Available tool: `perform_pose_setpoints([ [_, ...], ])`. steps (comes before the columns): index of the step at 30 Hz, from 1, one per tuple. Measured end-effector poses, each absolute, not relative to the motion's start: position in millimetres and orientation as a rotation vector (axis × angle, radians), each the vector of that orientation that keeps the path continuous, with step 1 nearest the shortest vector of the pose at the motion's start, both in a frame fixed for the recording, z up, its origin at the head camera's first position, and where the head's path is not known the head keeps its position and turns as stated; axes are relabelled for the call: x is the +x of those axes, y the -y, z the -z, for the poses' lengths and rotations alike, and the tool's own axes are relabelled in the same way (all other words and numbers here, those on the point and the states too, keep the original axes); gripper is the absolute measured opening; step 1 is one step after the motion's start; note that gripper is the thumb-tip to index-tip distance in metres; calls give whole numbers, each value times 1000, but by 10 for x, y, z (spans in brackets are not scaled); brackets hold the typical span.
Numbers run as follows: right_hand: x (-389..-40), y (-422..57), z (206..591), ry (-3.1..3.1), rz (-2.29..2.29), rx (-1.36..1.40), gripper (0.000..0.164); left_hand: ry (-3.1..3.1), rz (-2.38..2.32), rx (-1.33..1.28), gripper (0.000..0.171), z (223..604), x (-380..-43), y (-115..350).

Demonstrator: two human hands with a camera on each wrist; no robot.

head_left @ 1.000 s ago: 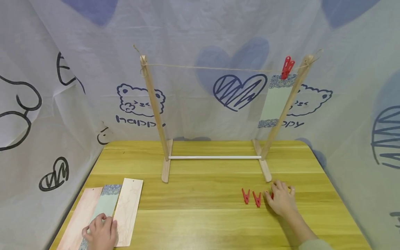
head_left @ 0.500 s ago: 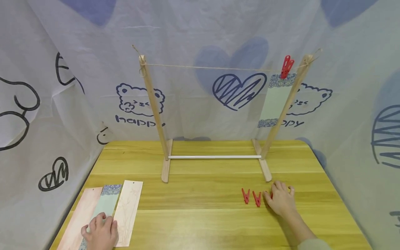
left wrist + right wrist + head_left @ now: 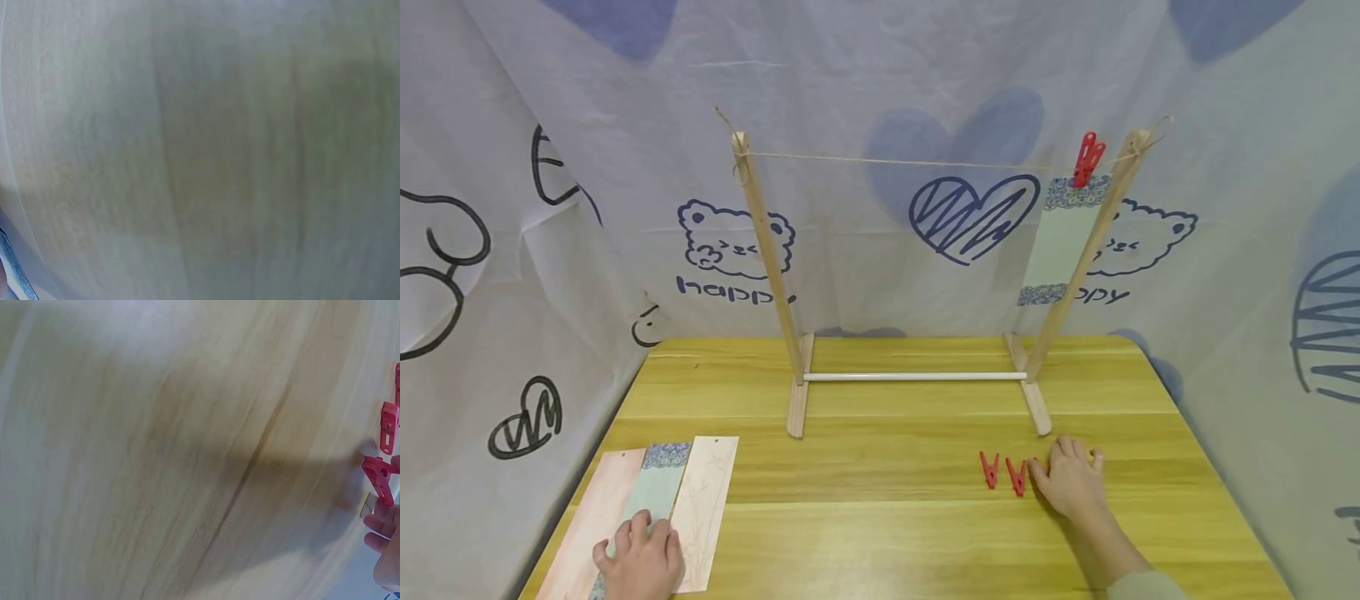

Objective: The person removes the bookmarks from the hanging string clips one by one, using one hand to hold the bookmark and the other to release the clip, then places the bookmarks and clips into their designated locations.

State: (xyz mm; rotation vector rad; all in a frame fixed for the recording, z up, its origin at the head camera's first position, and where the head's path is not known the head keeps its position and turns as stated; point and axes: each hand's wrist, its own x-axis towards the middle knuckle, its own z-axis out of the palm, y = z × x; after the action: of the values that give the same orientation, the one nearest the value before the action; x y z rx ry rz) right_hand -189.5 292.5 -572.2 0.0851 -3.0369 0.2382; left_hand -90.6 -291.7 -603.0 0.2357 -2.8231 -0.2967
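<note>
On the left of the table, my left hand rests on a pale green bookmark with blue lace-patterned ends. Its thumb side touches a cream bookmark, and a pinkish bookmark lies on the other side. My right hand is low over the table at the right. In the right wrist view its fingers pinch a red clothespin, hidden in the head view. Two more red clothespins, a near one and a farther one, lie beside it.
A wooden stand with a string across its top stands at the back. Another green bookmark hangs there near the right post, held by a red clothespin. A white rod joins the feet.
The cream bookmark has slid slightly toward the green one under my left hand. My right hand has shifted very slightly left, and the red clothespin is no longer visible in it from the head view.
</note>
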Motion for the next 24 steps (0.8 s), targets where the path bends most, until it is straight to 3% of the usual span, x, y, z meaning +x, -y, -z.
perform_pose_setpoints([
  [13, -1897, -2893, 5808, 3023, -218, 37, 62, 2891, 274, 226, 18, 6009, -895, 2915],
  [24, -1885, -2891, 5864, 3012, -172, 23, 57, 2852, 234, 217, 17, 6046, -899, 2905],
])
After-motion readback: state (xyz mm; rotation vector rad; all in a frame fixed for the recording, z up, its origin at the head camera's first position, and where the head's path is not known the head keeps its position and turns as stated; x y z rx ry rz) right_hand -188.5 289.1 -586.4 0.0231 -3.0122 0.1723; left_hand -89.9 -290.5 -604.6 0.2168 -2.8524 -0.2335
